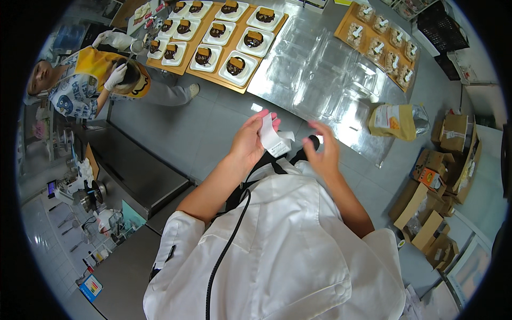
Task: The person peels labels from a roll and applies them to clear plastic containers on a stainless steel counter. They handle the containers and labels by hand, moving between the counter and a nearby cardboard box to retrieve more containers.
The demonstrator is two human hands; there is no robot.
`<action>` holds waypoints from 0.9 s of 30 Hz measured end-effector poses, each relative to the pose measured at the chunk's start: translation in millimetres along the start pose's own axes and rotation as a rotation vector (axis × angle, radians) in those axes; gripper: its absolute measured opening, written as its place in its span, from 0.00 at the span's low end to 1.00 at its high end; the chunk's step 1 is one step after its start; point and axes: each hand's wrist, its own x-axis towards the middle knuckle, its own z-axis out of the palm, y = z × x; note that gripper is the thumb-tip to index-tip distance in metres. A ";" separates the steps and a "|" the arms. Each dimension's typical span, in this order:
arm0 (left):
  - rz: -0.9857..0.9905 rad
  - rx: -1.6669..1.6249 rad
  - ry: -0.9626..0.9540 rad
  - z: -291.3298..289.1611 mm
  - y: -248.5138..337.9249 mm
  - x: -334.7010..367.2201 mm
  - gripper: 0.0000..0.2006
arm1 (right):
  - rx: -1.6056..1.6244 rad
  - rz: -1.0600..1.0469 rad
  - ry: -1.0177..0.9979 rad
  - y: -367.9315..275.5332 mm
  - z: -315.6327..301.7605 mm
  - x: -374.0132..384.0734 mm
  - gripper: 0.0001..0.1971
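Note:
My left hand [249, 138] is closed on a curling strip of white label paper [273, 140] with small dark print near its lower end. To the right of the strip, and apart from it, is my right hand [323, 148]. Its fingers are spread and slightly blurred, and I see nothing in them. Both hands are in front of my white coat, short of the steel table. The nearest dessert on that table is a white square dish [237, 68] holding dark chocolate with a biscuit on top.
Wooden trays [193, 72] of similar desserts line the steel table [298, 69]. Another tray [341, 26] carries clear packs of pale pieces. A yellow bag [392, 121] lies at the table's right. Cardboard boxes [426, 218] stand at right. A gloved co-worker [101, 80] stands at left.

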 end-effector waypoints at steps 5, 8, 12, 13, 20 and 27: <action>-0.007 -0.051 -0.026 7.1 8.5 -1.7 0.18 | 0.305 0.105 -0.300 -68.7 11.3 24.6 0.16; -0.022 -0.116 -0.026 3.5 9.8 3.1 0.17 | 0.300 0.161 -0.329 -68.3 15.7 24.0 0.12; 0.052 0.090 -0.135 -4.4 13.1 -9.7 0.20 | 0.377 0.176 -0.264 -66.3 23.7 22.3 0.13; 0.130 0.222 -0.155 -1.1 15.3 -22.1 0.21 | 0.381 0.177 -0.238 -66.8 24.5 23.1 0.13; 0.278 0.669 -0.268 -17.3 13.5 -25.9 0.14 | 0.106 0.038 -0.190 -83.4 20.5 22.9 0.11; 0.192 0.427 -0.181 -16.8 -0.7 -19.2 0.11 | -0.052 -0.183 -0.064 -79.4 26.1 14.6 0.08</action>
